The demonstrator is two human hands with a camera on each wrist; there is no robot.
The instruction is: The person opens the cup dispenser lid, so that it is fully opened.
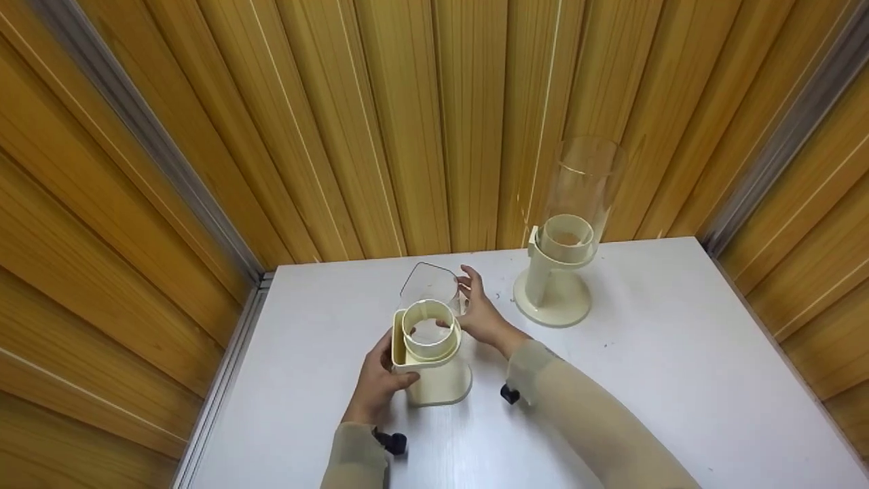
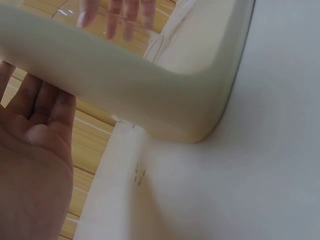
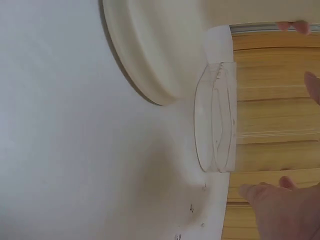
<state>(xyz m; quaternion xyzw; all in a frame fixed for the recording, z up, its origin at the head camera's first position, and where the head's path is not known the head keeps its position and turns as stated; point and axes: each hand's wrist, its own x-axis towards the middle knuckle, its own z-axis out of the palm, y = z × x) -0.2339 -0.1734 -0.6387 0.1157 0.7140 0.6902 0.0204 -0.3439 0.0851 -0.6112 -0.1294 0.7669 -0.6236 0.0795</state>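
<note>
A cream plastic stand with a flat foot and a raised ring is at the middle of the table. My left hand grips the stand's upper part from the left, thumb across its front; some of its fingers are hidden behind. Just behind the ring is a clear canister with an open, angular rim. My right hand holds the canister from the right, its fingers spread round the wall. In the right wrist view, the clear canister appears beyond the stand's foot.
At the back right of the white table stands a second cream stand with a tall clear cylinder over its ring. Wood-look panels wall the back and sides. Small dark marks dot the tabletop.
</note>
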